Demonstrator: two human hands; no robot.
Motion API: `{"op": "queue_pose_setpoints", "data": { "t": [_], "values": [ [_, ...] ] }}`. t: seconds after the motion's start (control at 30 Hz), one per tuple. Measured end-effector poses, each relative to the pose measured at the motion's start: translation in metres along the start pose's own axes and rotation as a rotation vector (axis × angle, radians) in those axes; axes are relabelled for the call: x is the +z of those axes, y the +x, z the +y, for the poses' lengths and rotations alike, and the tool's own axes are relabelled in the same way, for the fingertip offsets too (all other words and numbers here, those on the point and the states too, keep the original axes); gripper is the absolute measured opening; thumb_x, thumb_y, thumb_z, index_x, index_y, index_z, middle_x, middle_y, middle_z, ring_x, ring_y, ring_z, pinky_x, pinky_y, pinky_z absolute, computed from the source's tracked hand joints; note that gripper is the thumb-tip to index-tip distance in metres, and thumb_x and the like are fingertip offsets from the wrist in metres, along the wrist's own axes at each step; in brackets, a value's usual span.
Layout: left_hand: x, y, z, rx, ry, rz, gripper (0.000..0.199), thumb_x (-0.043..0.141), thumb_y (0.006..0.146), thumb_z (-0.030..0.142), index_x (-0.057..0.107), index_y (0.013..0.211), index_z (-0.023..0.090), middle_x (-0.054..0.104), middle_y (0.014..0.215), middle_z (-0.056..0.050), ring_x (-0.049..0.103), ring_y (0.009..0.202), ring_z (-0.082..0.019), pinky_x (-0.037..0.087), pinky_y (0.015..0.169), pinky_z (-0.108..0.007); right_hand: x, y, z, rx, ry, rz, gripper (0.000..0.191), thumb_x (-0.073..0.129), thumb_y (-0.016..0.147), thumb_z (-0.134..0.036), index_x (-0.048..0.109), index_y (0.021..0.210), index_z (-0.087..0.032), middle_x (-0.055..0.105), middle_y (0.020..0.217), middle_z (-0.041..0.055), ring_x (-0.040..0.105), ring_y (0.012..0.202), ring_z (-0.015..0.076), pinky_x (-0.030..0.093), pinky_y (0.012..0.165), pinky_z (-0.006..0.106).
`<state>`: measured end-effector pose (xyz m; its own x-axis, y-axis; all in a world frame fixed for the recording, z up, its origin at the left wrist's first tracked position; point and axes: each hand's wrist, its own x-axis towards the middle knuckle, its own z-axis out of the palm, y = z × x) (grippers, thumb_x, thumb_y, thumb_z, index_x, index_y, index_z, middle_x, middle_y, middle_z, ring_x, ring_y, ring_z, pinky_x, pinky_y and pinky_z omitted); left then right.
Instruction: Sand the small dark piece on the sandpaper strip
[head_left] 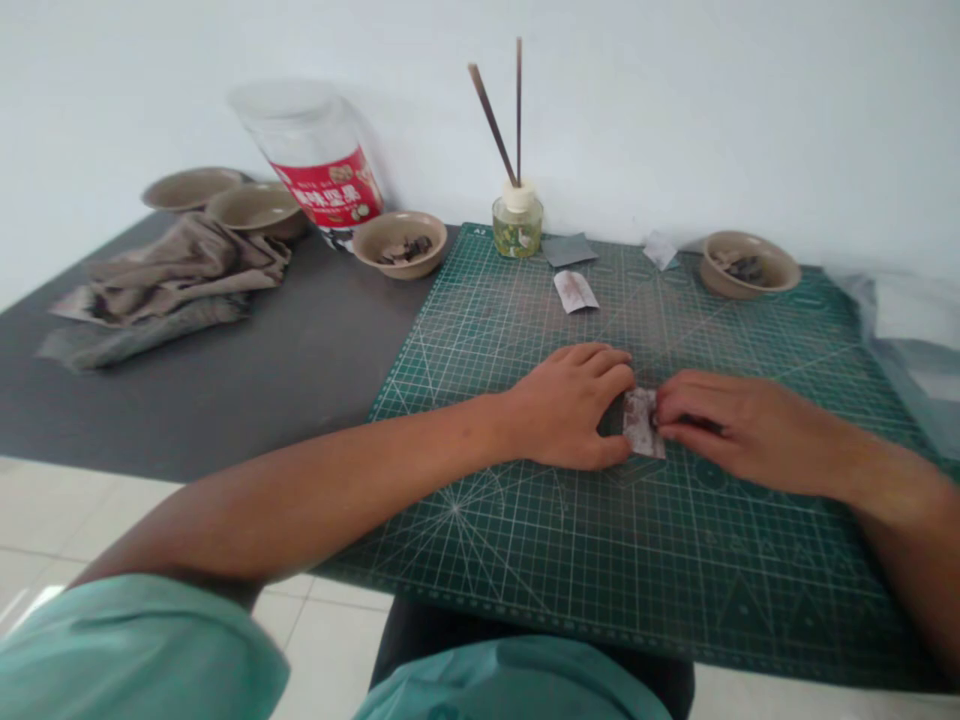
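Head view | stained paper piece lay right of centre on green mat | left hand spread open, fingertips at its left edge | right hand pinched closed at right edge, contents indiscernible | risk judged: creasing or skewing, if fingertips pressed unevenly | long axis ran near-vertical, top leaning slightly left

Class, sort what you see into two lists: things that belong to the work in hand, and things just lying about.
Work in hand:
- stained sheet between left hand and right hand
- green mat beneath
- probably right bowl, holding small pieces

Apparently lying about:
- crumpled cloths
- red-labelled jar
- reed diffuser
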<state>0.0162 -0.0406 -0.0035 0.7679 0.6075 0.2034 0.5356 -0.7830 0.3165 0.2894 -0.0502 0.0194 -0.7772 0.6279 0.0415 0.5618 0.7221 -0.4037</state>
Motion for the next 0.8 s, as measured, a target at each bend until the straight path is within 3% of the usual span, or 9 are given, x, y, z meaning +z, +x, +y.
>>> {"op": "queue_pose_setpoints", "data": {
  "t": [0.1, 0.23, 0.3, 0.47, 0.57, 0.67, 0.8],
  "values": [
    [0.0, 0.0, 0.0, 0.003, -0.001, -0.001, 0.055, 0.07, 0.097, 0.052, 0.065, 0.137, 0.014, 0.057, 0.166, -0.02, 0.049, 0.159, -0.037, 0.04, 0.133, -0.054, 0.007, 0.002, -0.008, -0.026, 0.008, 0.019, 0.019, 0.056, 0.111, -0.032, 0.073, 0.104, -0.028, 0.077, 0.107, 0.0044, 0.075, 0.09, 0.0221, 0.055, 0.076, 0.035],
    [0.0, 0.0, 0.001, -0.001, 0.01, 0.001, 0.055, 0.07, 0.097, 0.049, 0.065, 0.138, 0.013, 0.056, 0.167, -0.021, 0.047, 0.16, -0.038, 0.038, 0.134, -0.054, 0.007, 0.003, 0.0, 0.074, -0.119, 0.15, 0.019, 0.057, 0.109, -0.033, 0.074, 0.105, -0.027, 0.078, 0.109, 0.0068, 0.075, 0.092, 0.0266, 0.054, 0.077, 0.039],
    [0.0, 0.0, 0.001, -0.001, 0.011, -0.001, 0.054, 0.07, 0.098, 0.048, 0.064, 0.138, 0.013, 0.056, 0.167, -0.021, 0.047, 0.16, -0.038, 0.039, 0.134, -0.055, 0.004, 0.001, 0.003, 0.085, -0.118, 0.135, 0.018, 0.057, 0.109, -0.034, 0.073, 0.104, -0.027, 0.077, 0.104, 0.006, 0.075, 0.09, 0.0263, 0.054, 0.076, 0.039],
    [0.0, 0.0, 0.0, 0.01, 0.001, 0.007, 0.055, 0.071, 0.097, 0.052, 0.065, 0.136, 0.014, 0.057, 0.165, -0.021, 0.049, 0.159, -0.038, 0.04, 0.133, -0.055, 0.008, 0.002, -0.01, -0.062, -0.061, 0.048, 0.02, 0.054, 0.112, -0.03, 0.072, 0.106, -0.027, 0.077, 0.108, 0.0056, 0.074, 0.088, 0.0223, 0.054, 0.073, 0.034],
    [0.0, 0.0, 0.0, 0.009, -0.001, 0.011, 0.054, 0.07, 0.097, 0.049, 0.065, 0.136, 0.013, 0.059, 0.163, -0.021, 0.05, 0.158, -0.038, 0.04, 0.133, -0.054, 0.012, 0.003, -0.01, -0.004, -0.182, 0.121, 0.022, 0.051, 0.112, -0.03, 0.072, 0.11, -0.026, 0.077, 0.113, 0.008, 0.074, 0.091, 0.0248, 0.052, 0.071, 0.036],
    [0.0, 0.0, 0.001, 0.004, -0.002, 0.007, 0.053, 0.069, 0.097, 0.047, 0.064, 0.138, 0.013, 0.059, 0.164, -0.02, 0.049, 0.158, -0.037, 0.039, 0.134, -0.054, 0.007, 0.0, -0.002, 0.109, -0.223, 0.155, 0.018, 0.054, 0.111, -0.034, 0.07, 0.107, -0.026, 0.075, 0.107, 0.0076, 0.074, 0.09, 0.027, 0.053, 0.073, 0.039],
    [0.0, 0.0, 0.001, 0.002, 0.002, 0.004, 0.054, 0.07, 0.097, 0.05, 0.065, 0.137, 0.014, 0.057, 0.166, -0.02, 0.048, 0.159, -0.037, 0.039, 0.134, -0.055, 0.005, 0.0, -0.005, 0.016, -0.108, 0.058, 0.018, 0.056, 0.11, -0.032, 0.072, 0.104, -0.027, 0.075, 0.103, 0.0054, 0.074, 0.085, 0.0242, 0.053, 0.072, 0.038]
  ]
}}
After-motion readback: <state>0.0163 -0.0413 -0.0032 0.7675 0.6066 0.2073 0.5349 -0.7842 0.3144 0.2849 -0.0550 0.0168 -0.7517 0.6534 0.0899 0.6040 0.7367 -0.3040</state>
